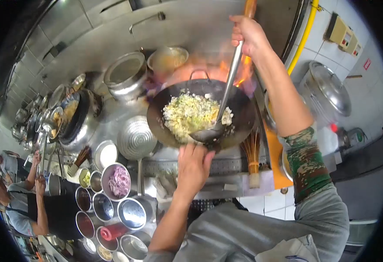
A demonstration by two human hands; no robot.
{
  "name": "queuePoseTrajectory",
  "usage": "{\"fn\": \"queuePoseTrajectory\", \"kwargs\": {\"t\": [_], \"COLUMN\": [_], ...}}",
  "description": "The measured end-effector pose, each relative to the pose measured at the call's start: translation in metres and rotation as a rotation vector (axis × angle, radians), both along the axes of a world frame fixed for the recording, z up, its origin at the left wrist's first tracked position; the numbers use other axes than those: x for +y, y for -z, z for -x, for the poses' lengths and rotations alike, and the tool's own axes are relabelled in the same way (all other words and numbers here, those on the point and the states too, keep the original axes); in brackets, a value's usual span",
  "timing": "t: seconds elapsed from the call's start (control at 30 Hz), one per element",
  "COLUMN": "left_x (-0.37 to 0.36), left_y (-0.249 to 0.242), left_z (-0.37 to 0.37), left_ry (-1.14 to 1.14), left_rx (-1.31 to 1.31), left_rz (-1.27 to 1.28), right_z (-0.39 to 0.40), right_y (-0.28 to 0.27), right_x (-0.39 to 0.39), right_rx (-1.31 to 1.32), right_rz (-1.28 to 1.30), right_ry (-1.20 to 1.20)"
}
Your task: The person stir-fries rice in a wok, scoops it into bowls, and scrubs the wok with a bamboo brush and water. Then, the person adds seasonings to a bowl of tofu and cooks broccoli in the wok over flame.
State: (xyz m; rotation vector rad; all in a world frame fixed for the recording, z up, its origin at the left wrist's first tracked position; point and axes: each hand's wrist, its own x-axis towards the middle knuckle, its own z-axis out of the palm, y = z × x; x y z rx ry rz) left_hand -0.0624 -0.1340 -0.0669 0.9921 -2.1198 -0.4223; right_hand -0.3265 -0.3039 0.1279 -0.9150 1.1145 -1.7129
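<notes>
Two hands engaged; your left hand (193, 168) clamps the near rim of the wok (200, 114); your right hand (249, 32) fists the ladle (226, 91) handle, far and high; its long axis slants down-left, bowl resting in the fried rice (187, 114), nearer your left.

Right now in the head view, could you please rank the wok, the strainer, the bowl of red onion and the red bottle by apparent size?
1. wok
2. strainer
3. bowl of red onion
4. red bottle

The bottle lies nearest the camera, yet looks smallest.
</notes>
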Motion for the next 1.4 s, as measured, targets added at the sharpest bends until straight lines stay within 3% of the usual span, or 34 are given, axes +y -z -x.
{"fn": "queuePoseTrajectory", "kwargs": {"t": [0.07, 0.2, 0.27, 0.4, 0.5, 0.57, 0.63, 0.73, 0.87, 0.93, 1.0, 1.03, 1.13, 1.17, 1.2, 1.27, 1.33, 1.4], "left_x": [-0.007, 0.016, 0.06, 0.021, -0.011, 0.014, 0.032, 0.02, -0.041, -0.05, -0.044, -0.031, 0.027, 0.049, 0.068, 0.11, 0.144, 0.177], "left_y": [0.0, 0.088, 0.065, -0.013, 0.05, 0.077, 0.073, 0.038, 0.059, 0.064, 0.065, 0.054, 0.013, 0.009, 0.024, 0.027, 0.054, 0.084], "left_z": [0.011, -0.015, -0.035, -0.016, 0.001, -0.016, -0.028, -0.027, -0.005, -0.003, -0.005, -0.016, -0.084, -0.112, -0.144, -0.199, -0.24, -0.277], "left_ry": [-0.018, -0.023, 0.101, 0.047, -0.015, -0.014, 0.037, 0.049, 0.013, 0.016, 0.046, -0.027, -0.324, -0.501, -0.73, -1.181, -1.426, -1.774], "left_rx": [0.032, -0.108, -0.01, 0.105, 0.044, -0.005, 0.017, 0.041, 0.034, -0.018, 0.042, 0.025, 0.005, 0.063, 0.176, -0.044, 0.161, -0.146], "left_rz": [-0.011, -0.017, -0.039, 0.042, 0.027, 0.03, 0.085, 0.042, 0.049, 0.001, 0.002, 0.044, 0.113, 0.027, 0.152, 0.294, 0.28, 0.238], "right_z": [-0.029, -0.051, -0.048, -0.056, -0.078, -0.082, -0.086, -0.064, -0.048, -0.032, -0.039, -0.045, -0.04, -0.041, -0.044, -0.069, -0.073, -0.08], "right_y": [0.013, 0.028, 0.015, 0.015, 0.044, 0.048, 0.031, 0.027, -0.001, 0.015, 0.07, 0.086, 0.045, 0.035, 0.033, 0.059, 0.066, 0.041], "right_x": [0.013, 0.038, 0.065, 0.055, 0.029, 0.033, 0.067, 0.062, 0.07, 0.06, 0.027, 0.019, -0.006, -0.002, 0.0, -0.005, -0.033, -0.027], "right_rx": [0.067, 0.224, 0.09, 0.122, 0.33, 0.419, 0.242, 0.214, 0.186, 0.096, 0.113, 0.068, 0.158, 0.147, 0.138, 0.081, 0.181, 0.211], "right_rz": [0.067, 0.214, 0.28, 0.18, 0.201, 0.264, 0.32, 0.261, 0.385, 0.468, 0.327, 0.31, 0.255, 0.327, 0.393, 0.328, 0.327, 0.311], "right_ry": [0.19, 0.334, 0.301, 0.319, 0.43, 0.497, 0.22, 0.239, 0.16, 0.138, 0.284, 0.083, -0.068, -0.066, -0.07, 0.015, -0.222, -0.231]}}
